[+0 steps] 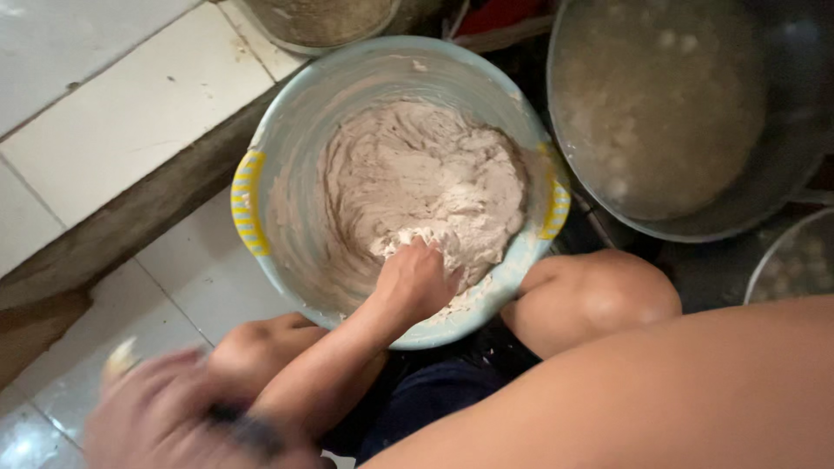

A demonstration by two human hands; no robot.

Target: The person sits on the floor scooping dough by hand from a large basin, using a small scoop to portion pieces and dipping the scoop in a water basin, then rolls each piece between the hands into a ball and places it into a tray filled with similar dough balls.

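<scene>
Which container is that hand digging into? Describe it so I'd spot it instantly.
Start at the white tiled floor and look just above the person's bent knees: there sits a pale blue plastic basin full of thick beige dough, with one hand pressed into it. Unlike the grey metal pans to its right, it has yellow slotted handles.

Single head view; looks steeply down, close over the basin (287,130) and knees (591,295).

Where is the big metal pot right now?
In the head view, the metal pot sits at upper right, just right of the blue basin of dough, above the person's knee.
</scene>
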